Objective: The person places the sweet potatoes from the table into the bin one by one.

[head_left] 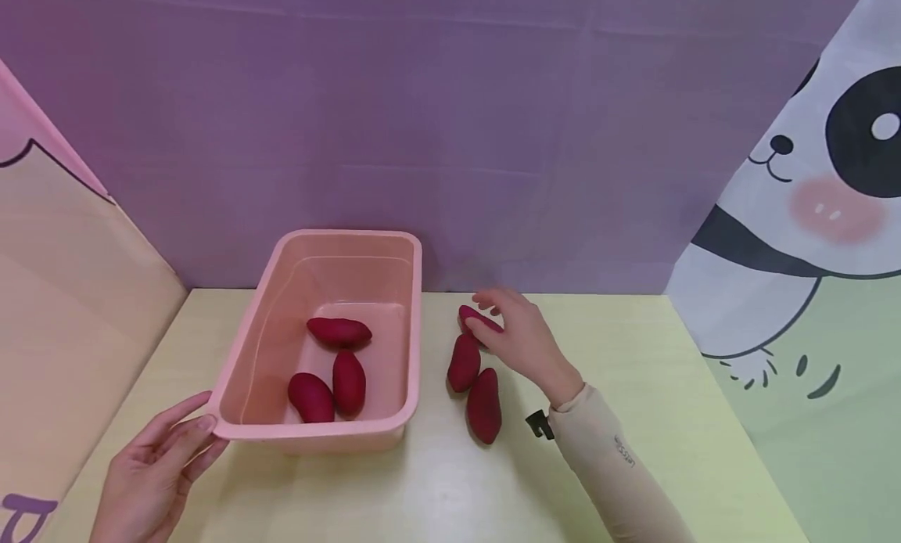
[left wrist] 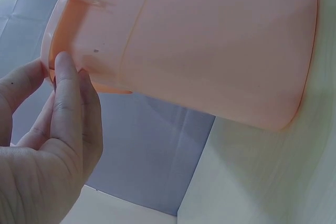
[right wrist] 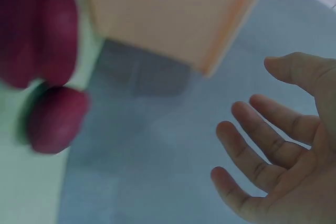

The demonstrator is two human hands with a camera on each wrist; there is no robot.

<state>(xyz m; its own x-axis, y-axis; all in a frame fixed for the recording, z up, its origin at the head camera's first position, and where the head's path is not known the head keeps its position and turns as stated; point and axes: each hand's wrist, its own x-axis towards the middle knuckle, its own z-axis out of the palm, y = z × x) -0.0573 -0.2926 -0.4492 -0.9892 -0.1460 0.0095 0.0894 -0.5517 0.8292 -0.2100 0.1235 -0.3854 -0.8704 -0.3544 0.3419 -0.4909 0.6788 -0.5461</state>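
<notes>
A pink plastic bin [head_left: 415, 347] stands left of centre in the head view with three dark red sweet potatoes inside, one of them lying crosswise [head_left: 339, 332]. My left hand [head_left: 158, 469] pinches the bin's near left corner at the rim, thumb on top; the left wrist view shows its fingers [left wrist: 67, 98] against the rim's edge. To the right of the bin lie three more sweet potatoes in a row, the nearest one [head_left: 484, 406] pointing toward me. Over the farthest sweet potato [head_left: 466, 316] hovers my right hand [head_left: 517, 332], its fingers spread and holding nothing in the right wrist view.
The pale yellow table [head_left: 598, 332] ends at a purple backdrop [head_left: 493, 136] close behind the bin. A panda-printed panel [head_left: 774, 316] rises on the right and a beige panel [head_left: 70, 293] on the left. A black clip [head_left: 540, 424] sticks out by the right sleeve.
</notes>
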